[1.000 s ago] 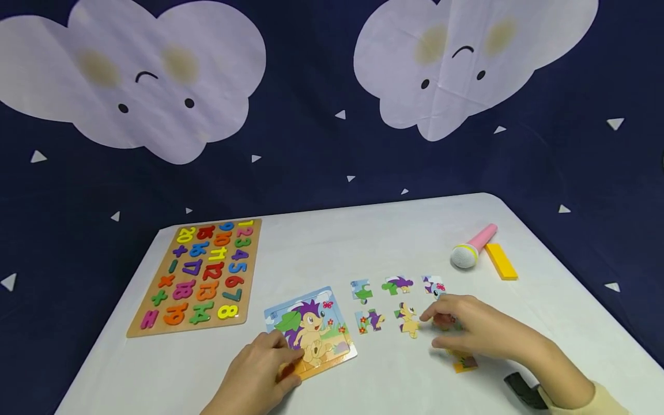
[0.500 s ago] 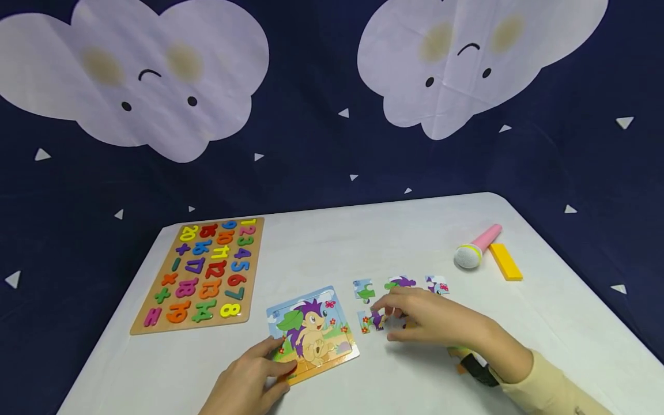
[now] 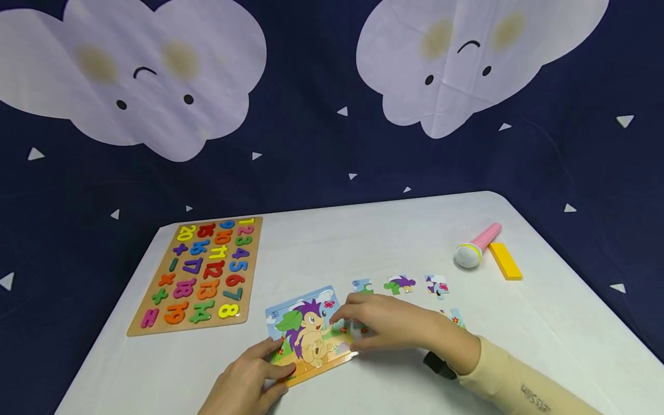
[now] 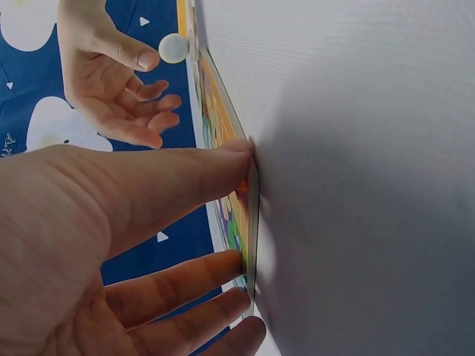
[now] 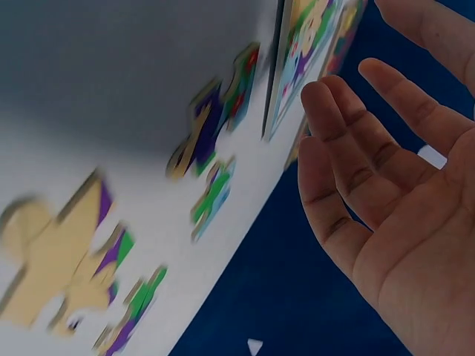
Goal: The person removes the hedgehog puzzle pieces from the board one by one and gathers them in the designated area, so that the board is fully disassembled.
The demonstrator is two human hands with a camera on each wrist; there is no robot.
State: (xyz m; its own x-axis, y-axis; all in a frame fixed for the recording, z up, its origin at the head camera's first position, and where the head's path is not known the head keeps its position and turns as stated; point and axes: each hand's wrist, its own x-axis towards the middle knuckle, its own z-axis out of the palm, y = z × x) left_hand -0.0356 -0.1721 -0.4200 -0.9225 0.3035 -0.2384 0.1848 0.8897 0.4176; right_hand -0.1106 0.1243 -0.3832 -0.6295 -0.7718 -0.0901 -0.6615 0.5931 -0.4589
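A picture puzzle board with a purple-haired hedgehog lies flat on the table. My left hand touches its near left corner; in the left wrist view the thumb and the fairly straight fingers meet its edge. Over the board's right edge hovers my right hand, its fingers loosely bent. Nothing shows between those fingers in the right wrist view. Loose jigsaw pieces lie right of the board: a green and purple one and one with a butterfly among them. The right hand and forearm hide others.
A wooden number board lies at the table's left. Toward the back right are a pink toy microphone and a yellow block. A dark blue cloth with clouds hangs behind the white table.
My right hand has moved left from above the right-hand pieces, past the near ones, to the board's right edge. My left hand stays at the board's corner, its fingers slightly shifted.
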